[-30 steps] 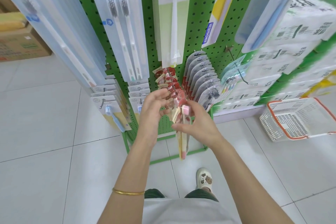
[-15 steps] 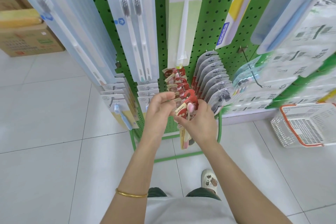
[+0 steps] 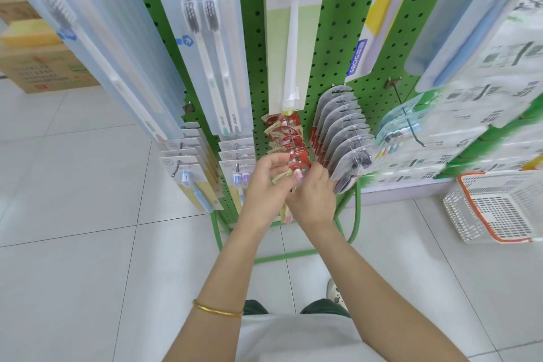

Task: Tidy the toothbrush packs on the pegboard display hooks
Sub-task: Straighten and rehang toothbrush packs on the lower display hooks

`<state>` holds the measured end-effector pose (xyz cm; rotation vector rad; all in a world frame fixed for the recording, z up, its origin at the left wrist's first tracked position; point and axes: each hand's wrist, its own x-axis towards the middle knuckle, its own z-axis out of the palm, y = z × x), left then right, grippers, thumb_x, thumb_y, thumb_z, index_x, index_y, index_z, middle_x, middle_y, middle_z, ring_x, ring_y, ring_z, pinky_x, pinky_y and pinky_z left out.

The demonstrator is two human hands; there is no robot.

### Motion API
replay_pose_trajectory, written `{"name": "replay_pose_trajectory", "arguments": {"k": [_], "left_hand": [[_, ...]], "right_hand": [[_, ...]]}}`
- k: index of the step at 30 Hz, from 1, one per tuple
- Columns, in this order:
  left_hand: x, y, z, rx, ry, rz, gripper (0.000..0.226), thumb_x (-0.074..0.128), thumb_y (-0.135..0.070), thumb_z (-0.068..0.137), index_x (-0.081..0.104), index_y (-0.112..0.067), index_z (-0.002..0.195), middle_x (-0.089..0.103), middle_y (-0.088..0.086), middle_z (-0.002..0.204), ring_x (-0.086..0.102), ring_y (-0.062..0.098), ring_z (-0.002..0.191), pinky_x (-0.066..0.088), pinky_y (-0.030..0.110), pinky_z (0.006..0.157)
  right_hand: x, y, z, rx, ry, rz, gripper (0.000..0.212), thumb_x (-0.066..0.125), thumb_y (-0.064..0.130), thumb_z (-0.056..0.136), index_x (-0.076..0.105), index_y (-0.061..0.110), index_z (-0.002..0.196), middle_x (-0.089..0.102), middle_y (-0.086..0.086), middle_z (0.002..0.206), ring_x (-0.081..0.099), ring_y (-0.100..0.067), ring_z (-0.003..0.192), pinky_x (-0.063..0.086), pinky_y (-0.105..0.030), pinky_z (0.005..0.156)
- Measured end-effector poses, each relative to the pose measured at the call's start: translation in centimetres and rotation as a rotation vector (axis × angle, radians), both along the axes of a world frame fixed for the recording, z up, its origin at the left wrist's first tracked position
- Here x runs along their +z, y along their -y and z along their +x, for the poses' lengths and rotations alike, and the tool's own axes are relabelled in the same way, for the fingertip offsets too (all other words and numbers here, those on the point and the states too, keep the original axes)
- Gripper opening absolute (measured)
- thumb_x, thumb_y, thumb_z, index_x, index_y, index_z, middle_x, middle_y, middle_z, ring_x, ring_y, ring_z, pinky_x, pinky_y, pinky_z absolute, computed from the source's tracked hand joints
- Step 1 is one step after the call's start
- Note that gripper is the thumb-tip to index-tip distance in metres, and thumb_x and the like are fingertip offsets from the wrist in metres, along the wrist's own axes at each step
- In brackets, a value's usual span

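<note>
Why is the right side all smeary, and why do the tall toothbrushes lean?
Head view: motion blur smears the white packages at the right edge; the wide-angle lens splays the tall toothbrush packs outward; the red packs mid-frame look sharp.

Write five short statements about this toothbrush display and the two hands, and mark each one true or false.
1. The left hand and the right hand both grip the front red toothbrush pack. True.
2. The pegboard is blue. False: it is green.
3. A gold bracelet sits on the right wrist. False: it is on the left wrist.
4. A white basket with an orange rim stands on the floor to the right. True.
5. A cardboard box sits at the far left. True.
</note>
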<state>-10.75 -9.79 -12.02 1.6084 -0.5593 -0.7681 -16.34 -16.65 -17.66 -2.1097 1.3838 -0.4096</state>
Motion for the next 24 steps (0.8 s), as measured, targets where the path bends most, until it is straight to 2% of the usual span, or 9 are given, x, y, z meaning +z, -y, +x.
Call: {"name": "replay_pose_trajectory", "arguments": {"k": [3,6,9,13,15,17,18,21,24], "left_hand": [[-0.2,0.5,-0.2,0.006,0.011,0.001,0.036,0.058,0.001,0.087,0.053,-0.018,0.116,0.056,-0.008,0.120,0.053,0.003,0.115,0.041,0.019,0.097],[-0.2,0.9,-0.3,0.032,0.038,0.009,0.036,0.057,0.003,0.087,0.053,-0.018,0.116,0.056,-0.008,0.120,0.052,0.002,0.113,0.041,0.017,0.096],[-0.3,1.4,-0.3,0.071,0.054,0.017,0.036,0.056,0.004,0.086,0.053,-0.019,0.114,0.057,-0.009,0.117,0.053,0.005,0.113,0.043,0.024,0.097],[-0.5,2.1,-0.2,0.151,0.127,0.052,0.037,0.049,0.007,0.087,0.054,-0.019,0.113,0.059,-0.004,0.116,0.056,0.009,0.109,0.047,0.025,0.094],[-0.5,2.5,-0.4,0.174,0.168,0.051,0.038,0.045,0.009,0.087,0.054,-0.018,0.112,0.058,0.000,0.118,0.056,0.009,0.106,0.047,0.012,0.081],[-0.4,2.8,-0.5,0.197,0.200,0.057,0.038,0.041,0.012,0.088,0.055,-0.016,0.110,0.058,0.002,0.117,0.056,0.002,0.099,0.045,0.005,0.069],[-0.3,2.9,-0.6,0.212,0.216,0.061,0.038,0.041,0.012,0.087,0.056,-0.014,0.110,0.057,0.002,0.117,0.055,-0.002,0.095,0.044,0.003,0.068],[-0.3,3.2,-0.7,0.260,0.262,0.088,0.036,0.042,0.012,0.087,0.058,-0.012,0.109,0.057,0.003,0.117,0.053,-0.012,0.087,0.040,0.000,0.069],[-0.2,3.3,-0.8,0.307,0.290,0.102,0.036,0.044,0.011,0.086,0.059,-0.013,0.108,0.057,0.004,0.118,0.054,-0.006,0.090,0.040,0.000,0.069]], "right_hand": [[0.1,0.4,-0.1,0.039,-0.008,-0.004,0.061,0.040,0.048,0.079,0.044,0.001,0.116,0.051,-0.017,0.115,0.050,-0.037,0.109,0.040,-0.042,0.083],[0.1,1.1,-0.3,0.086,-0.028,0.015,0.054,0.056,0.041,0.083,0.042,0.002,0.119,0.049,-0.015,0.117,0.050,-0.036,0.110,0.042,-0.042,0.082],[0.1,1.8,-0.8,0.159,-0.076,0.042,0.060,0.068,0.034,0.081,0.039,0.004,0.123,0.045,-0.013,0.123,0.048,-0.033,0.114,0.045,-0.042,0.084],[1.3,3.7,-1.9,0.214,-0.103,0.002,0.039,0.060,0.011,0.088,0.040,0.004,0.121,0.045,-0.014,0.124,0.053,-0.035,0.108,0.044,-0.040,0.077],[2.8,5.1,-2.0,0.233,-0.063,-0.046,0.032,0.053,0.007,0.091,0.044,0.005,0.122,0.046,-0.013,0.124,0.052,-0.034,0.107,0.042,-0.039,0.076],[4.3,6.7,-1.5,0.293,0.011,-0.100,0.034,0.045,0.001,0.092,0.048,0.005,0.126,0.047,-0.013,0.127,0.051,-0.030,0.111,0.042,-0.037,0.082],[5.0,7.5,-0.9,0.326,0.051,-0.116,0.038,0.042,-0.002,0.092,0.049,0.005,0.128,0.047,-0.013,0.129,0.050,-0.028,0.113,0.042,-0.036,0.088],[5.9,9.8,1.3,0.394,0.117,-0.117,0.036,0.042,-0.001,0.093,0.053,0.004,0.127,0.052,-0.014,0.128,0.050,-0.026,0.117,0.040,-0.034,0.099],[5.3,11.8,3.9,0.372,0.127,-0.081,0.030,0.050,0.009,0.095,0.055,0.005,0.124,0.058,-0.013,0.124,0.055,-0.029,0.113,0.045,-0.040,0.097]]}}
